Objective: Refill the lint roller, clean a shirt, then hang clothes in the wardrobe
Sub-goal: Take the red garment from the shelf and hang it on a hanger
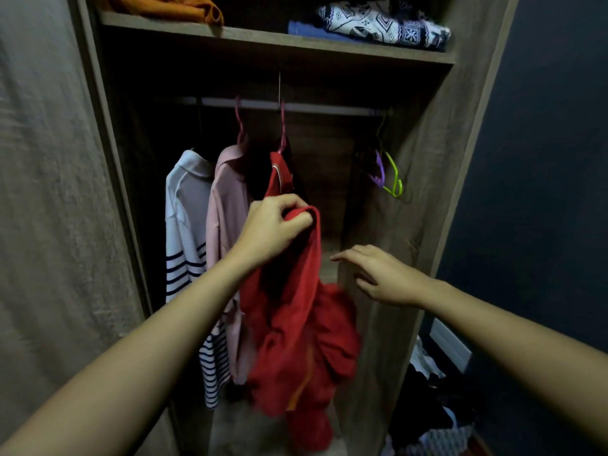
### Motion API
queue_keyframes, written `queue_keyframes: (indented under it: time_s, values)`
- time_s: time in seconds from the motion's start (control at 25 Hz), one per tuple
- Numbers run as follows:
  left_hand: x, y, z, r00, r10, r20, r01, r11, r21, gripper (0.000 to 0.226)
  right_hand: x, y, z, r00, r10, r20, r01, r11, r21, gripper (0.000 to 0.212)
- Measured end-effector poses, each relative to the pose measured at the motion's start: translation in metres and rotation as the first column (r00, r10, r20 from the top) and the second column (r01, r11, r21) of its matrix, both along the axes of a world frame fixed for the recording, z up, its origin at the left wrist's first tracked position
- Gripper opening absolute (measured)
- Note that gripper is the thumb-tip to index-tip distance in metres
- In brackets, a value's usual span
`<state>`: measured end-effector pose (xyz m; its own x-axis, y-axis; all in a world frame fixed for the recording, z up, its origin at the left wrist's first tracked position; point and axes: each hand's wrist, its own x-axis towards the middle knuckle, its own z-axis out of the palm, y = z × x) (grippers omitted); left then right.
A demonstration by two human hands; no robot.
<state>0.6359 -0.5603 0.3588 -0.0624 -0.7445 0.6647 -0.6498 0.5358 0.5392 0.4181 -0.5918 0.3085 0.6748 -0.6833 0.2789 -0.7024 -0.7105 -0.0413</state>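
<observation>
A red shirt (296,340) hangs from a dark pink hanger (282,126) on the wardrobe rail (329,108). My left hand (273,228) is shut on a fold of the red shirt near its shoulder. To the right of the shirt, my right hand (381,274) hovers with fingers spread and holds nothing. A pink shirt (227,225) and a white shirt with navy stripes (184,232) hang to the left of the red one. No lint roller is in view.
Empty purple and green hangers (388,174) hang at the rail's right end. Folded clothes lie on the shelf (263,36) above. The open wardrobe door (49,192) stands at left. A pile of clothes (434,406) lies on the floor at right, beside a dark wall.
</observation>
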Motion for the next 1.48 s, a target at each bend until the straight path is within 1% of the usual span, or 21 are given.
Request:
queue_keyframes:
  time_s: [0.04, 0.12, 0.16, 0.24, 0.32, 0.4, 0.52, 0.56, 0.64, 0.72, 0.8, 0.88, 0.96, 1.0, 1.08, 1.16, 1.24, 1.28, 1.36, 1.44, 1.48]
  values:
    - [-0.006, -0.005, 0.0, 1.0, 0.027, 0.008, -0.027, 1.0, -0.009, 0.012, 0.004, 0.005, -0.001, 0.99, -0.005, 0.143, 0.001, 1.0, 0.029, 0.036]
    - [-0.02, -0.012, -0.004, 0.997, 0.008, 0.072, -0.009, 1.0, 0.016, 0.012, 0.007, 0.015, 0.0, 0.911, -0.017, 0.413, -0.032, 0.993, 0.11, 0.055]
    - [-0.026, -0.014, -0.007, 0.995, -0.022, 0.099, 0.019, 0.999, 0.036, 0.013, 0.008, 0.017, 0.001, 0.889, -0.02, 0.457, -0.043, 0.991, 0.128, 0.057]
    - [-0.035, -0.014, -0.01, 0.995, -0.038, 0.089, 0.035, 0.999, 0.038, 0.013, 0.009, 0.021, -0.004, 0.907, -0.017, 0.421, -0.035, 0.993, 0.115, 0.055]
    - [-0.035, -0.014, -0.005, 1.0, -0.012, 0.028, 0.013, 1.0, -0.017, 0.014, 0.006, 0.018, -0.013, 0.925, -0.019, 0.379, 0.006, 0.999, 0.035, 0.048]
    - [-0.029, -0.013, 0.007, 0.999, 0.012, -0.037, -0.015, 0.997, -0.08, 0.016, 0.0, 0.012, -0.02, 0.914, -0.026, 0.405, 0.038, 0.999, -0.02, 0.037]
    - [-0.01, -0.013, 0.02, 0.981, 0.084, -0.173, -0.109, 0.984, -0.142, 0.017, -0.007, 0.009, -0.019, 0.905, -0.062, 0.42, 0.064, 0.998, 0.008, 0.031]
    - [0.0, -0.016, 0.02, 0.98, 0.112, -0.163, -0.138, 0.978, -0.154, 0.018, -0.01, 0.011, -0.016, 0.917, -0.06, 0.395, 0.054, 0.998, 0.025, 0.035]
    - [0.025, -0.022, 0.016, 0.991, 0.127, 0.035, -0.122, 0.985, -0.124, 0.019, -0.022, 0.013, -0.007, 0.946, 0.021, 0.322, -0.006, 0.999, -0.049, 0.037]
    - [0.047, -0.025, 0.012, 0.974, 0.084, 0.209, -0.085, 0.996, -0.004, 0.022, -0.037, 0.01, 0.008, 0.974, 0.048, 0.223, -0.019, 0.992, -0.127, 0.029]
    - [0.058, -0.025, 0.01, 0.982, 0.068, 0.178, -0.077, 0.996, 0.044, 0.026, -0.046, 0.006, 0.026, 0.973, -0.04, 0.227, 0.073, 0.988, -0.137, 0.03]
    - [0.057, -0.024, 0.011, 0.99, 0.048, 0.136, -0.051, 0.998, 0.024, 0.033, -0.045, 0.004, 0.036, 0.943, -0.155, 0.296, 0.205, 0.967, -0.148, 0.028]
    - [0.054, -0.026, 0.008, 0.986, 0.02, 0.165, -0.017, 1.0, -0.024, 0.042, -0.039, 0.002, 0.035, 0.93, -0.257, 0.264, 0.3, 0.944, -0.14, 0.031]
    - [0.052, -0.029, 0.005, 0.988, 0.053, 0.147, -0.043, 0.997, -0.066, 0.042, -0.037, 0.003, 0.035, 0.922, -0.279, 0.27, 0.324, 0.935, -0.141, 0.031]
    - [0.042, -0.04, 0.0, 0.977, 0.177, 0.122, -0.152, 0.971, -0.186, 0.042, -0.037, 0.003, 0.041, 0.875, -0.271, 0.4, 0.365, 0.914, -0.179, 0.029]
    - [0.024, -0.055, -0.007, 0.917, 0.252, 0.308, -0.198, 0.961, -0.195, 0.059, -0.044, -0.006, 0.053, 0.835, -0.296, 0.464, 0.419, 0.889, -0.186, 0.032]
    - [0.012, -0.066, -0.009, 0.82, 0.234, 0.522, -0.229, 0.97, -0.075, 0.069, -0.056, -0.019, 0.064, 0.852, -0.389, 0.35, 0.455, 0.881, -0.127, 0.038]
    - [0.01, -0.071, -0.005, 0.815, 0.209, 0.541, -0.218, 0.975, -0.049, 0.066, -0.065, -0.025, 0.069, 0.861, -0.434, 0.265, 0.473, 0.875, -0.102, 0.041]
    - [0.012, -0.078, 0.009, 0.866, 0.216, 0.451, -0.205, 0.976, -0.074, 0.052, -0.081, -0.035, 0.077, 0.868, -0.475, 0.144, 0.488, 0.87, -0.072, 0.04]
    - [0.012, -0.085, 0.024, 0.908, 0.288, 0.305, -0.279, 0.958, -0.073, 0.044, -0.091, -0.049, 0.089, 0.878, -0.449, 0.163, 0.464, 0.884, -0.061, 0.036]
    - [0.008, -0.09, 0.028, 0.911, 0.29, 0.293, -0.291, 0.956, -0.041, 0.042, -0.095, -0.058, 0.096, 0.891, -0.425, 0.163, 0.444, 0.889, -0.112, 0.034]
